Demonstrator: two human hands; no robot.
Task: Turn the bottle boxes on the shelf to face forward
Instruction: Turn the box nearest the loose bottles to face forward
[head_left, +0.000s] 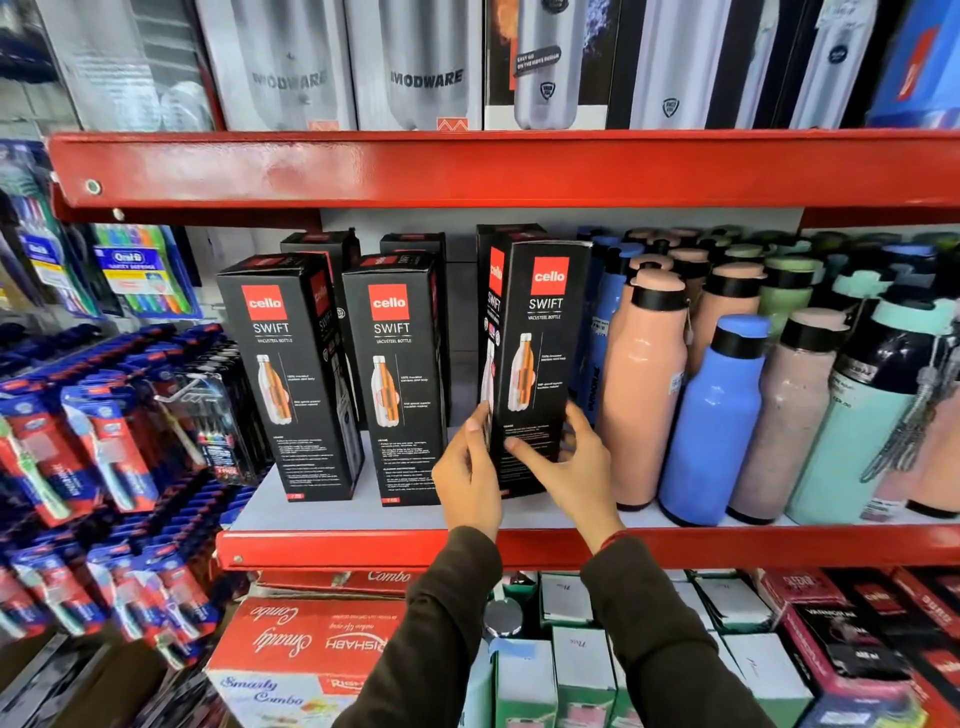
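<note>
Three tall black Cello Swift bottle boxes stand in the front row of the middle shelf (363, 512). The left box (291, 374) and the middle box (397, 374) show their front panels. The right box (535, 358) is turned slightly, with its front and its left side both showing. My left hand (470, 475) grips its lower left edge. My right hand (569, 470) holds its lower front and right side, fingers spread across the panel. More black boxes (410, 244) stand behind the front row.
Loose bottles in peach (644, 384), blue (714, 421) and mint crowd the shelf right of the held box. Hanging toothbrush packs (104, 415) fill the left. A red shelf lip (467, 166) runs overhead with Modware boxes above. Red and white cartons sit below.
</note>
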